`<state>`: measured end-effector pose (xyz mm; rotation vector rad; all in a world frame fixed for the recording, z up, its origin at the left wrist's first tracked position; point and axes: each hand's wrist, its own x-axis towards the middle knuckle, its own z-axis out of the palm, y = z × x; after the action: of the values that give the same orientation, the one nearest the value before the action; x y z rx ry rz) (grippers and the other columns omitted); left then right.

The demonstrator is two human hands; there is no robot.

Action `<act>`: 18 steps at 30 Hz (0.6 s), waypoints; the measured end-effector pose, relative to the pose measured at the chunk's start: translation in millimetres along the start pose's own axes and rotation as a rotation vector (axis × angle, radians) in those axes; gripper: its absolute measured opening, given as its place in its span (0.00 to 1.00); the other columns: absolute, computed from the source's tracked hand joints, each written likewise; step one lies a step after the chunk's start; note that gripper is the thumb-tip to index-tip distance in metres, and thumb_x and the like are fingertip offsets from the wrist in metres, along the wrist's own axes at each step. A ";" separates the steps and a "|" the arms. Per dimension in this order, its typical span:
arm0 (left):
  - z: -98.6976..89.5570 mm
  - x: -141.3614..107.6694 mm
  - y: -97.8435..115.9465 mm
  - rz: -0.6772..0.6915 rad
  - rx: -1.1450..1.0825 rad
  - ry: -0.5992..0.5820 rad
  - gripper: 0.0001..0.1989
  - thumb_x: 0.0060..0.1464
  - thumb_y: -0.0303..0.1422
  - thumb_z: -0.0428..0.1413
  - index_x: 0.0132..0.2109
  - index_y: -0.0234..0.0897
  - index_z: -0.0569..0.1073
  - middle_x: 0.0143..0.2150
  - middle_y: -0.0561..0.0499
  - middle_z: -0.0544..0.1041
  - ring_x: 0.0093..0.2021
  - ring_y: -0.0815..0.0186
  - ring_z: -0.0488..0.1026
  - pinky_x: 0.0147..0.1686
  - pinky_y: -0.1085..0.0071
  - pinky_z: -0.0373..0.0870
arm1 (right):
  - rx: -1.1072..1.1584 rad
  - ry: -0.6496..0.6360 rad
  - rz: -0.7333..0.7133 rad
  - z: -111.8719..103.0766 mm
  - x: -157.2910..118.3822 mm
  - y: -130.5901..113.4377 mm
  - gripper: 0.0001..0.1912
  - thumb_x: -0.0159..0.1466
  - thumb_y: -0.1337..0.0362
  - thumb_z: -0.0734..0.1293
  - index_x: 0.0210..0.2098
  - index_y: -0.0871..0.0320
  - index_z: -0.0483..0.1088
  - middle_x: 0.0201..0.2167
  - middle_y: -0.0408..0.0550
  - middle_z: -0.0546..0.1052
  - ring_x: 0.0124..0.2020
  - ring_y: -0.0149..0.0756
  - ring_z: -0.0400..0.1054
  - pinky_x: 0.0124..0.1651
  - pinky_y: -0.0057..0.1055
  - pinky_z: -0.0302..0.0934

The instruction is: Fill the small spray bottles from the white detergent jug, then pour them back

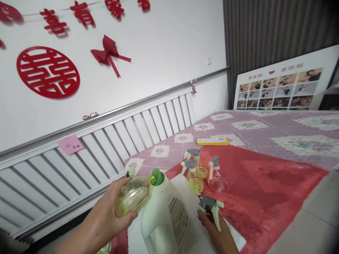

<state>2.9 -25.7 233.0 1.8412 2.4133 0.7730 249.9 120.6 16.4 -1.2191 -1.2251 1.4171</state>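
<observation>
My left hand (106, 208) is closed around a clear yellowish spray bottle body (134, 195), tipped on its side. Its neck meets the green spout of a large pale green detergent jug (161, 215) standing upright. In my right hand (215, 225) is a grey and pale green spray trigger head (210, 206), held apart from any bottle. Beyond the jug stand two yellow spray bottles (195, 181) with trigger heads on, one behind the other, and beside them a pink spray bottle (217, 180). Whether liquid flows at the spout cannot be made out.
A red cloth (259, 187) and a white sheet (237, 234) lie over the purple patterned tablecloth (182, 150). A flat yellow-edged box (212, 141) rests at the back. Left of the table runs a white radiator (106, 153) along the wall; a photo board (280, 86) leans behind.
</observation>
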 end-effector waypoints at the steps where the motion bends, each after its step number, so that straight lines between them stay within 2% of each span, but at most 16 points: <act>1: -0.3 0.0 0.2 -0.008 0.006 -0.005 0.34 0.43 0.38 0.59 0.60 0.44 0.63 0.55 0.44 0.72 0.49 0.52 0.74 0.47 0.55 0.72 | 0.004 0.005 0.001 0.0 -0.7 -1.0 0.26 0.53 0.43 0.68 0.40 0.58 0.72 0.35 0.52 0.81 0.41 0.50 0.75 0.45 0.39 0.67; 9: -2.6 -2.3 13.9 -0.035 0.033 0.037 0.32 0.43 0.39 0.57 0.58 0.44 0.65 0.55 0.45 0.72 0.47 0.52 0.75 0.44 0.57 0.73 | 0.041 0.040 -0.020 0.7 -1.6 -2.7 0.23 0.50 0.45 0.70 0.36 0.56 0.74 0.30 0.49 0.82 0.38 0.50 0.76 0.42 0.39 0.68; 15: -2.2 -2.7 4.1 0.012 0.069 -0.009 0.33 0.43 0.38 0.58 0.59 0.45 0.64 0.55 0.45 0.72 0.47 0.52 0.76 0.45 0.57 0.73 | 0.026 0.070 -0.012 2.5 -2.2 -2.3 0.22 0.51 0.44 0.68 0.36 0.54 0.73 0.29 0.47 0.81 0.37 0.49 0.76 0.42 0.38 0.68; 18: -0.5 -3.4 2.6 0.000 0.070 0.022 0.32 0.43 0.38 0.57 0.58 0.45 0.64 0.56 0.45 0.72 0.47 0.52 0.76 0.45 0.56 0.73 | 0.006 0.045 -0.018 1.6 0.3 -0.7 0.23 0.51 0.44 0.68 0.36 0.55 0.73 0.29 0.47 0.81 0.36 0.48 0.76 0.41 0.38 0.68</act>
<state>6.1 -28.5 233.4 1.8668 2.4840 0.7220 248.4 120.8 17.2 -1.2265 -1.1978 1.3721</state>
